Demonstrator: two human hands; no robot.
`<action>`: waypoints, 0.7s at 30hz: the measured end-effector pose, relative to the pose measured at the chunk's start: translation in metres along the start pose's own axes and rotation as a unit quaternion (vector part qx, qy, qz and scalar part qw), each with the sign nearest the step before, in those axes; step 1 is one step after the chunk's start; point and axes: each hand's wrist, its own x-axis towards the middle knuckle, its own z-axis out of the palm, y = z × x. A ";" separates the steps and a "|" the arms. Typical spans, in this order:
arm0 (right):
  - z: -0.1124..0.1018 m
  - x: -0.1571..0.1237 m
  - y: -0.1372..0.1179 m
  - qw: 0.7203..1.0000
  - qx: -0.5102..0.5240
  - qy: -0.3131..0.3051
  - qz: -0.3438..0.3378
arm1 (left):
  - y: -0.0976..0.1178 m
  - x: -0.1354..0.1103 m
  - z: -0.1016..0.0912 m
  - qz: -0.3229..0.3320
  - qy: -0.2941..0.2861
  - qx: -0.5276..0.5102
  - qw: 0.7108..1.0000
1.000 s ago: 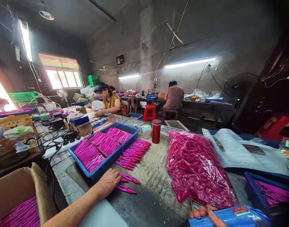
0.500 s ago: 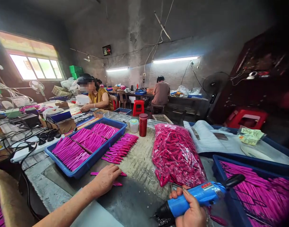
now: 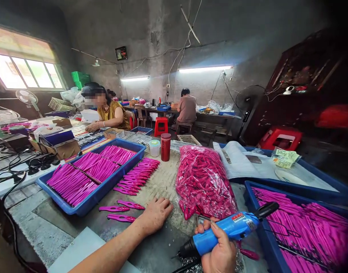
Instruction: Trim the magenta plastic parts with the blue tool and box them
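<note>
My right hand (image 3: 219, 250) is wrapped round a blue electric screwdriver (image 3: 225, 232), its black tip pointing down and left over the table. Palm down, my left hand (image 3: 155, 215) rests on the tabletop with its fingers stretched out and somewhat apart. Its fingertips touch an area of small shiny metal bits (image 3: 176, 209), and I see nothing held in it. Left of that hand lie three loose pink plier-shaped pieces (image 3: 121, 218). Beyond them is a row of similar pink pieces with dark red tips (image 3: 138, 175). A clear bag of pink-red parts (image 3: 205, 180) stands to the right.
A blue tray (image 3: 98, 195) of pink sticks stands at left, and another blue tray (image 3: 248, 193) of pink parts at right. A red canister (image 3: 165, 148) and a small lidded tub (image 3: 155, 148) stand behind. Two co-workers sit farther off, one at left (image 3: 114, 113), one at the back (image 3: 187, 108).
My left hand has moved right, off the loose pink pieces and onto the small metal bits. My right hand still grips the electric screwdriver. The whole view has shifted slightly.
</note>
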 end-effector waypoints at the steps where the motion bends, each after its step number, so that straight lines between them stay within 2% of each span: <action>1: 0.001 -0.001 -0.001 1.000 0.005 0.004 0.012 | 0.001 -0.004 0.000 0.011 0.000 0.006 1.000; 5: 0.004 -0.002 -0.002 1.000 0.012 0.002 0.012 | 0.002 -0.025 -0.001 0.068 -0.005 -0.004 0.998; 7: 0.004 -0.002 -0.002 1.000 0.009 -0.002 0.000 | -0.003 -0.035 -0.002 0.073 -0.015 -0.020 0.997; 10: 0.004 -0.003 -0.002 1.000 0.012 0.005 0.002 | -0.017 -0.046 -0.005 0.013 -0.011 -0.041 0.999; 12: 0.005 -0.003 -0.002 1.000 0.016 0.012 0.008 | -0.025 -0.050 -0.006 -0.045 0.013 -0.057 0.997; 14: 0.006 -0.004 -0.004 1.000 0.019 0.015 0.013 | -0.029 -0.053 -0.005 -0.074 0.036 -0.071 0.994; 21: 0.011 -0.006 -0.009 0.999 0.018 0.033 0.014 | -0.007 -0.056 0.005 -0.011 0.058 -0.055 0.997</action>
